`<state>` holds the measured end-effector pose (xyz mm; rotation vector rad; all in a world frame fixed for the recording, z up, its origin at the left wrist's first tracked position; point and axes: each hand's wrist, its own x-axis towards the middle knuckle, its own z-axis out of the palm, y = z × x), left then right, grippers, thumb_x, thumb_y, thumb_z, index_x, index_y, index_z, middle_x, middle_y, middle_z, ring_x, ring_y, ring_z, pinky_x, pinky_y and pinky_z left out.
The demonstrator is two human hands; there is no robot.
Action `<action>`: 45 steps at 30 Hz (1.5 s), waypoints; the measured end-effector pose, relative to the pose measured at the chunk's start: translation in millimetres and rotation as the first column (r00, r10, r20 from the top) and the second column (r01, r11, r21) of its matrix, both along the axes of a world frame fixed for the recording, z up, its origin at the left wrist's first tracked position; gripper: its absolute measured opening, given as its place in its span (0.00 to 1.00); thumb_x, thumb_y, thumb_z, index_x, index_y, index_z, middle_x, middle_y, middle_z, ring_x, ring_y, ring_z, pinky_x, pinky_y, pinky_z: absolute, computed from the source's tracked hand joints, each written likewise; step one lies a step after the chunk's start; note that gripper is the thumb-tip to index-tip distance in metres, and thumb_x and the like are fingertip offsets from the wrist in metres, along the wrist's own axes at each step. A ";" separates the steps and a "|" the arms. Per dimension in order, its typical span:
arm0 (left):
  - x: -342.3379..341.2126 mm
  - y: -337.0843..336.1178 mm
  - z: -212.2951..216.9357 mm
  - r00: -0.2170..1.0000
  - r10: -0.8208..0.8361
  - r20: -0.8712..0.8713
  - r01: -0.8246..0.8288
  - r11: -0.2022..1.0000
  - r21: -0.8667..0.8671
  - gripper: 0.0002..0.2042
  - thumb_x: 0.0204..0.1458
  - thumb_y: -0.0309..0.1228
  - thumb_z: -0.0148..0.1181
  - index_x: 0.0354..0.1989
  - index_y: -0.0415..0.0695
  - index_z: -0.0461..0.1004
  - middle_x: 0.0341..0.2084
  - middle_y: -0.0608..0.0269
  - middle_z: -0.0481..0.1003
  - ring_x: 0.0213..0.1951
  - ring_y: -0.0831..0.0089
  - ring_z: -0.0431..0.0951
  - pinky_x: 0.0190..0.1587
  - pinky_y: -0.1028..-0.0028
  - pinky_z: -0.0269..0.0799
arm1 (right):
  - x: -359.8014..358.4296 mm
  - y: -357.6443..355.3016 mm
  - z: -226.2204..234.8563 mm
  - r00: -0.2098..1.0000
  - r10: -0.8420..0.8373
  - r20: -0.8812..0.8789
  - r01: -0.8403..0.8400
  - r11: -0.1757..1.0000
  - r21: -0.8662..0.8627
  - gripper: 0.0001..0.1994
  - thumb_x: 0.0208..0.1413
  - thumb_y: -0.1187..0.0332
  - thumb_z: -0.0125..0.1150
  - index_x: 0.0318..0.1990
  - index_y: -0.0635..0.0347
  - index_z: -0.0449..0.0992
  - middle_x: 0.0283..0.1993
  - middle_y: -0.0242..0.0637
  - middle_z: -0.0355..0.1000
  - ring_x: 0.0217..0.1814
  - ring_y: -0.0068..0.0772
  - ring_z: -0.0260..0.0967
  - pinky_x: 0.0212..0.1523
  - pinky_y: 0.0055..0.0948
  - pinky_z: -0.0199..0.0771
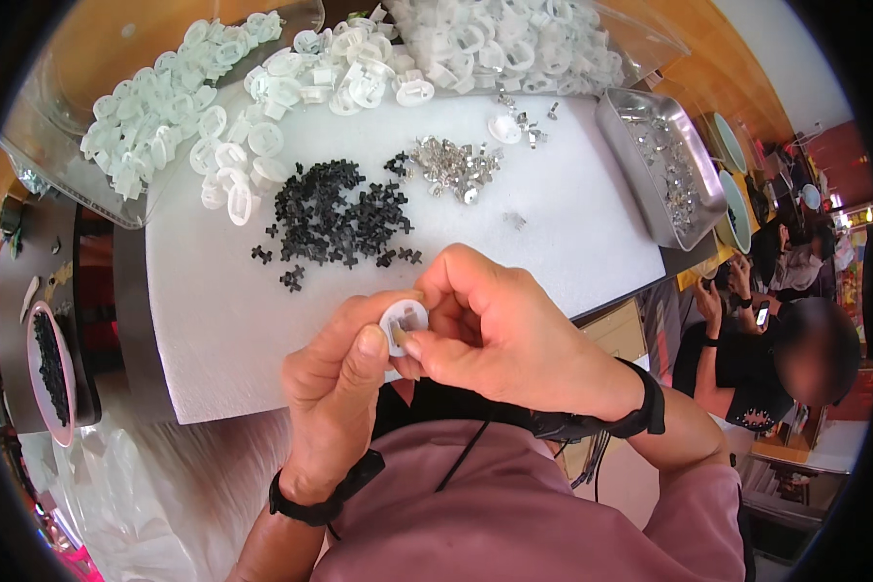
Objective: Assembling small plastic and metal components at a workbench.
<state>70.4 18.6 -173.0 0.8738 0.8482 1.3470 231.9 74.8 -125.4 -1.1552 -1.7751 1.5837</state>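
Between my two hands, above the near edge of the white foam sheet, is a round white plastic piece. My left hand pinches its rim between thumb and fingers. My right hand is closed at the piece's other side, thumb and fingertips pressed on its middle; whether a small part sits under them is hidden. Just beyond lies a pile of small black cross-shaped parts. To its right is a smaller heap of shiny metal clips.
White plastic pieces are heaped along the far side, some in a clear bag. A metal tray with small metal parts stands at the right. A pink dish of black parts is at left. Another person sits at the right.
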 end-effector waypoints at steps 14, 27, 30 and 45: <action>-7.6 4.0 11.1 0.990 -0.135 0.037 0.137 0.989 -0.052 0.13 0.63 0.27 0.44 0.48 0.33 0.72 0.32 0.60 0.71 0.30 0.77 0.71 0.34 0.76 0.70 | 1.6 75.9 23.6 0.722 0.203 0.662 -0.605 0.650 0.461 0.05 0.48 0.78 0.53 0.35 0.64 0.69 0.32 0.43 0.67 0.39 0.47 0.68 0.36 0.41 0.68; -6.3 8.5 15.3 0.997 -0.079 0.003 0.079 0.992 -0.097 0.18 0.60 0.30 0.44 0.46 0.24 0.70 0.33 0.46 0.73 0.27 0.72 0.71 0.33 0.70 0.73 | 1.4 80.9 11.7 0.621 0.153 0.769 -0.680 0.592 0.432 0.11 0.49 0.78 0.56 0.42 0.58 0.70 0.38 0.36 0.67 0.36 0.42 0.70 0.30 0.37 0.71; -7.8 7.2 10.9 0.995 -0.092 0.037 0.095 0.992 -0.079 0.16 0.61 0.29 0.44 0.47 0.27 0.71 0.33 0.52 0.71 0.28 0.74 0.71 0.34 0.71 0.73 | 4.6 80.2 12.4 0.698 0.126 0.705 -0.629 0.580 0.518 0.05 0.46 0.79 0.55 0.31 0.65 0.68 0.34 0.40 0.66 0.37 0.45 0.69 0.32 0.38 0.70; -6.0 7.0 13.2 0.997 -0.082 0.014 0.082 0.994 -0.073 0.16 0.61 0.29 0.44 0.47 0.27 0.70 0.32 0.52 0.72 0.28 0.75 0.70 0.34 0.72 0.72 | -8.1 70.2 9.2 0.665 0.038 0.746 -0.708 0.348 0.614 0.05 0.44 0.78 0.56 0.29 0.69 0.69 0.30 0.42 0.65 0.30 0.43 0.71 0.27 0.36 0.72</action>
